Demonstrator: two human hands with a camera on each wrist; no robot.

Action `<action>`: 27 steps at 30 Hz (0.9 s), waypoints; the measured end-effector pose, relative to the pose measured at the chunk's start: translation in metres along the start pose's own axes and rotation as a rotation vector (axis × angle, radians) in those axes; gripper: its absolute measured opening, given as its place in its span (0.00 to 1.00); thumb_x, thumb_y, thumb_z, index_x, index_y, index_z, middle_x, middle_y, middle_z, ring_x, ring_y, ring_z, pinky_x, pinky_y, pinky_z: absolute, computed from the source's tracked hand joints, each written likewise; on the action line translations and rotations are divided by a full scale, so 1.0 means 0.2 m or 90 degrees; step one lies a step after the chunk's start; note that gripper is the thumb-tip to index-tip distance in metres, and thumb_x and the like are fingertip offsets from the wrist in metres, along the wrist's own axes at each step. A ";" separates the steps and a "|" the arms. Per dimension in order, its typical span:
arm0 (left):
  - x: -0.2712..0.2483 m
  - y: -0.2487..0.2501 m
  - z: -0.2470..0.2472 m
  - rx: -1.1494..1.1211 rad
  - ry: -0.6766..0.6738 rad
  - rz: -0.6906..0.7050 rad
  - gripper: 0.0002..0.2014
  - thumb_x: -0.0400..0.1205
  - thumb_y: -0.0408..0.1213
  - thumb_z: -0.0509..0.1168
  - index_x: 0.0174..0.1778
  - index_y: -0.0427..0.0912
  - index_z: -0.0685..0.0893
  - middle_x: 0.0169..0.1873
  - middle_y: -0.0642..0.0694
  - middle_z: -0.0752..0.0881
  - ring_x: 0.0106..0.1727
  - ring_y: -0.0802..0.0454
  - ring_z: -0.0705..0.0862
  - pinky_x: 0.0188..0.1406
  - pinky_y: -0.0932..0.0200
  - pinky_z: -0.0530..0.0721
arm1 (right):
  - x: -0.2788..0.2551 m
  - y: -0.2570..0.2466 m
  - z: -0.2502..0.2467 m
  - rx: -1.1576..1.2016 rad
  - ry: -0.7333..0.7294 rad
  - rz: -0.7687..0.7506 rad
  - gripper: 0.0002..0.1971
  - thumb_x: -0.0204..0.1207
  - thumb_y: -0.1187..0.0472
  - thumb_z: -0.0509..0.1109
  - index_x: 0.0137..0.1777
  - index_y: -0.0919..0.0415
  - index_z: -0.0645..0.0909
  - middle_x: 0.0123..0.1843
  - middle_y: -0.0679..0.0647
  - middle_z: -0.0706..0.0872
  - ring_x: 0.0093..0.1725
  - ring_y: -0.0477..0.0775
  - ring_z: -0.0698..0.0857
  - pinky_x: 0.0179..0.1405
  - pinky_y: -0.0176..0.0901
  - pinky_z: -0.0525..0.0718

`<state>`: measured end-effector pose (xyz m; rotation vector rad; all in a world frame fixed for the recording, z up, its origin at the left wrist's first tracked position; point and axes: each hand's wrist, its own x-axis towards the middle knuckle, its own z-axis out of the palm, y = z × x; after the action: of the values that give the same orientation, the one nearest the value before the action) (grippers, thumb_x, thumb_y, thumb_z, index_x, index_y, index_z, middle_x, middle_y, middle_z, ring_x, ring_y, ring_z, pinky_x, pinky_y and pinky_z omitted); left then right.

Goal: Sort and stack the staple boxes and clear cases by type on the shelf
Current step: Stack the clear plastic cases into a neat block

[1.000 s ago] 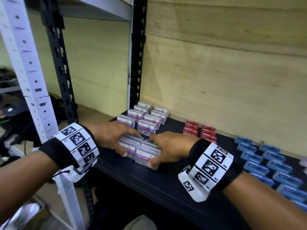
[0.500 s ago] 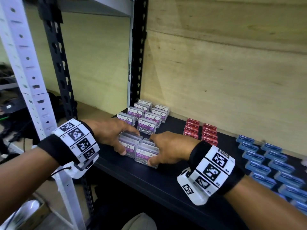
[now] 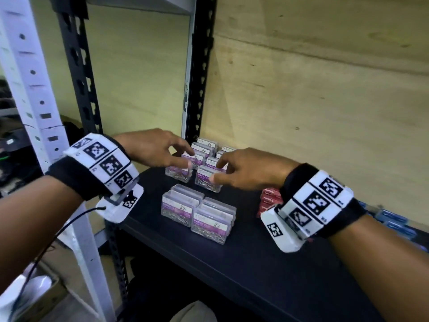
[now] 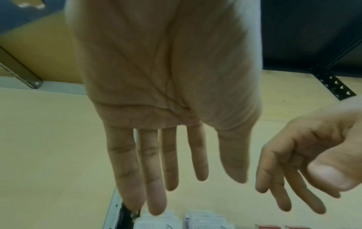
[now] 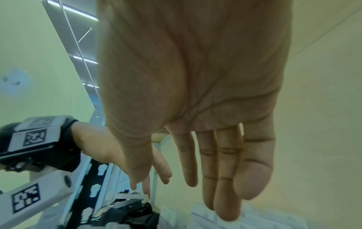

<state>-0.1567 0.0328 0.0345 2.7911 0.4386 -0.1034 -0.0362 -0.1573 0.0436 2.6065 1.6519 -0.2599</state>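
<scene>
Black shelf (image 3: pixel 243 259) runs from near left to far right along a plywood back wall (image 3: pixel 325 101), stock laid out by type so each kind keeps its own patch: clear cases at the left end, red staple boxes (image 3: pixel 269 201) in the middle, blue staple boxes (image 3: pixel 392 219) far right, mostly hidden behind the right forearm. Clear cases split in two groups: front cluster (image 3: pixel 197 212) near the shelf edge, apparently two stacks side by side, and back rows (image 3: pixel 204 159) near the black upright (image 3: pixel 202 66). Cases stand on their long edge, label faces toward the person, long axis roughly parallel to the shelf front. Left hand (image 3: pixel 157 149) and right hand (image 3: pixel 246 170) both hover over the back rows, fingers spread and relaxed, holding nothing; wrist views confirm empty palms. Judged: reaching for the next cases to square up or stack.
</scene>
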 end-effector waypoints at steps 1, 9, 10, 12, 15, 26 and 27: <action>0.03 -0.01 -0.02 0.008 0.021 0.002 0.22 0.77 0.64 0.64 0.67 0.65 0.79 0.67 0.60 0.81 0.58 0.61 0.83 0.64 0.56 0.76 | 0.04 0.02 -0.02 -0.007 0.016 -0.006 0.29 0.81 0.35 0.63 0.76 0.50 0.74 0.69 0.50 0.83 0.61 0.52 0.82 0.60 0.45 0.79; 0.28 -0.11 -0.03 0.085 0.031 -0.035 0.13 0.83 0.46 0.68 0.63 0.53 0.87 0.62 0.53 0.85 0.50 0.58 0.80 0.53 0.62 0.73 | 0.33 0.12 0.01 -0.021 -0.017 -0.017 0.20 0.80 0.47 0.71 0.69 0.51 0.80 0.62 0.49 0.87 0.53 0.49 0.82 0.51 0.40 0.75; 0.30 -0.13 -0.03 0.085 0.022 -0.036 0.12 0.83 0.45 0.69 0.62 0.53 0.87 0.61 0.53 0.86 0.49 0.58 0.80 0.53 0.62 0.73 | 0.36 0.12 0.02 -0.017 -0.022 -0.017 0.19 0.80 0.47 0.71 0.69 0.51 0.80 0.62 0.49 0.87 0.53 0.49 0.82 0.51 0.40 0.76; 0.34 -0.15 -0.01 0.080 0.006 -0.043 0.10 0.82 0.44 0.70 0.59 0.55 0.88 0.59 0.55 0.87 0.51 0.58 0.81 0.55 0.60 0.75 | 0.40 0.12 0.04 -0.010 -0.030 -0.019 0.17 0.80 0.48 0.72 0.67 0.49 0.81 0.61 0.49 0.87 0.54 0.50 0.83 0.50 0.40 0.76; 0.36 -0.18 0.01 0.085 -0.005 -0.050 0.10 0.81 0.43 0.71 0.59 0.54 0.89 0.56 0.55 0.88 0.54 0.58 0.81 0.58 0.60 0.76 | 0.43 0.12 0.06 -0.003 -0.039 -0.023 0.17 0.79 0.49 0.73 0.66 0.48 0.82 0.61 0.49 0.87 0.54 0.50 0.84 0.50 0.39 0.76; 0.32 -0.11 0.05 0.013 -0.037 0.004 0.09 0.78 0.46 0.74 0.53 0.57 0.91 0.44 0.61 0.88 0.40 0.70 0.82 0.44 0.67 0.78 | 0.32 0.14 0.08 0.044 -0.078 -0.017 0.14 0.77 0.49 0.76 0.61 0.43 0.82 0.56 0.45 0.88 0.54 0.48 0.84 0.58 0.44 0.80; 0.32 -0.10 0.06 0.007 -0.042 0.008 0.09 0.77 0.46 0.74 0.53 0.57 0.91 0.42 0.63 0.87 0.41 0.70 0.82 0.45 0.67 0.78 | 0.29 0.14 0.08 0.049 -0.082 -0.019 0.14 0.77 0.49 0.75 0.61 0.44 0.82 0.55 0.44 0.88 0.54 0.48 0.85 0.59 0.45 0.80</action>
<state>-0.1029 0.0647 0.0099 2.7910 0.4049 -0.1948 0.0108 -0.1190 0.0169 2.5592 1.6704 -0.4903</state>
